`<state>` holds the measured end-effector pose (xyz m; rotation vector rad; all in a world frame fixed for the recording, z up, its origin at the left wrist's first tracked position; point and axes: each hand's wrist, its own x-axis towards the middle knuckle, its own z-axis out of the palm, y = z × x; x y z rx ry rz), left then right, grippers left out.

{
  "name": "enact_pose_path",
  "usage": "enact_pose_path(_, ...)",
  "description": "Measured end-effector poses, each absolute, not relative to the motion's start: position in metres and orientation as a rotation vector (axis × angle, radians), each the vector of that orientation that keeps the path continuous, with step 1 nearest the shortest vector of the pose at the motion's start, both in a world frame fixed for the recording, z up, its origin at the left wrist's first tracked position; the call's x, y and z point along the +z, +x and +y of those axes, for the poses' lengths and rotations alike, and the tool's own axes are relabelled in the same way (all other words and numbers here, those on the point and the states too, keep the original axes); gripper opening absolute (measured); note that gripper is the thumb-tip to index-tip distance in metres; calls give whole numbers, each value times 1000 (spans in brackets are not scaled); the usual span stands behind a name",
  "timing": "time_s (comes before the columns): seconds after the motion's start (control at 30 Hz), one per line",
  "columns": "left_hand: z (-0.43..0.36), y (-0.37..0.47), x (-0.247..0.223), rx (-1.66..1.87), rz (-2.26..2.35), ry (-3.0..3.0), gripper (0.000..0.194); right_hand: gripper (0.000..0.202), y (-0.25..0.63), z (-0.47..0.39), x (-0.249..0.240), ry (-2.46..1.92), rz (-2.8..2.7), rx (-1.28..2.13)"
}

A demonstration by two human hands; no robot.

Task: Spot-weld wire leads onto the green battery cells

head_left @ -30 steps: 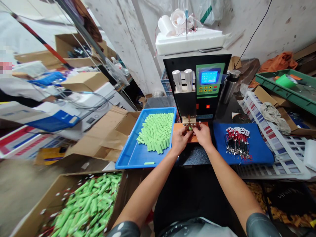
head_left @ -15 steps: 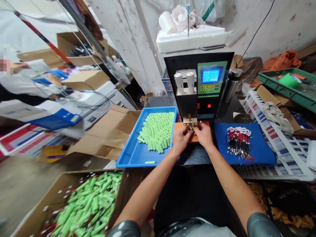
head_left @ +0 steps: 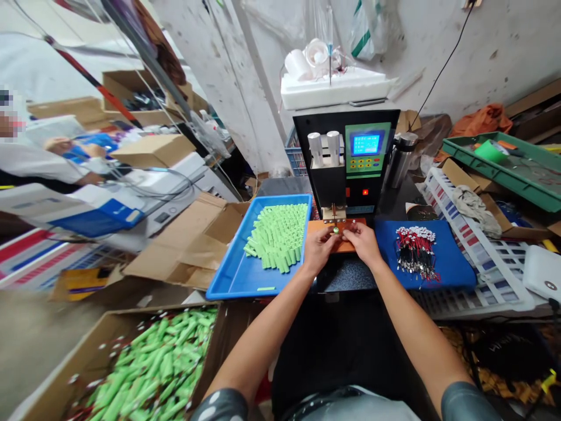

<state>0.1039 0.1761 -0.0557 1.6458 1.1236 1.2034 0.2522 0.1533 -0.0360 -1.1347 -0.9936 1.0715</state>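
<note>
Black boxy machine [head_left: 326, 186] with a lit blue screen [head_left: 366, 144] stands at the back of a dark speckled surface [head_left: 348, 279], against a stained white wall. At its foot, directly in front, lies a flat orange plate [head_left: 344, 246]. The person's two bare hands meet over this plate, just short of the machine's small copper-coloured tips [head_left: 334, 211]. The left hand [head_left: 318, 248] has its grip pinching a small green cylinder with a pale end [head_left: 336, 231], held between the hands. The right hand [head_left: 363, 242] has thumb and finger drawn close beside that cylinder; whether its grip holds anything, I cannot tell.

Left of the machine, a blue plastic tray [head_left: 232, 280] carries packed rows of green cylinders [head_left: 278, 234]; its blue floor shows along the left and near edges. Right of the machine, a blue mat [head_left: 453, 263] holds a bundle of red and black wires with white plugs [head_left: 415, 251], its right side meeting a white slatted plastic crate [head_left: 504, 295]. Between tray and mat, a narrow stretch of speckled surface reaches the front edge, with the forearms passing over its sides.
</note>
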Motion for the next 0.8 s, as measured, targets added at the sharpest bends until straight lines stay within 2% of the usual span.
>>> enact_pose_path(0.27,175,100,-59,1278,1120,1719,28,27,255,139,-37,-1119,-998,1069)
enact_pose_path(0.53,159,105,-34,1342,1161,1760,20,31,250,116,-37,-1136,-1034,1171)
enact_pose_path(0.8,152,111,-26,1369,1102,1709,20,19,239,111,-36,-1274,-1231,1231)
